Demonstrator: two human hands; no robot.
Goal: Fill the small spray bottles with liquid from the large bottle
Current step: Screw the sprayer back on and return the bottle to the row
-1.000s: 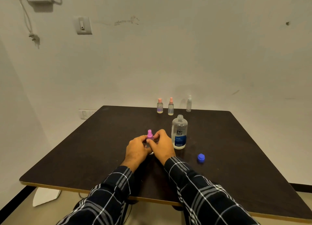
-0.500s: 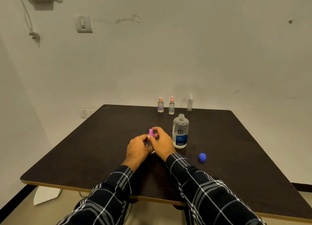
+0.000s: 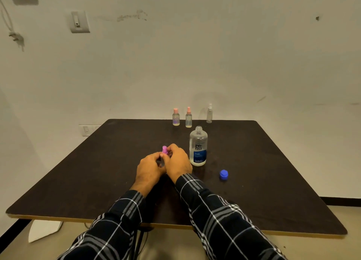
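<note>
Here, just left of the tall clear plastic bottle with the blue label (image 3: 198, 146), which stands upright and uncapped, both hands meet. The left hand (image 3: 150, 168) curls around the mostly hidden body of a small pink-capped spray bottle (image 3: 164, 149), and the right hand (image 3: 178, 163) pinches its cap. A round blue cap (image 3: 223, 174) lies to the big bottle's right, nearer the front edge. Behind it, three small spray bottles (image 3: 188, 117) line the far edge of the dark brown table (image 3: 78, 171).

I see a dark brown table (image 3: 273, 162) with a tan edge band. The small spray bottle (image 3: 164, 149) has a magenta top. The large bottle (image 3: 198, 148) is clear, with a white-and-blue label. The loose cap (image 3: 223, 174) is bright blue. At the far edge, two peach-topped bottles (image 3: 176, 117) stand beside a third bottle (image 3: 209, 114) — clear and whitish. The sleeves (image 3: 224, 216) are navy plaid with white lines.
</note>
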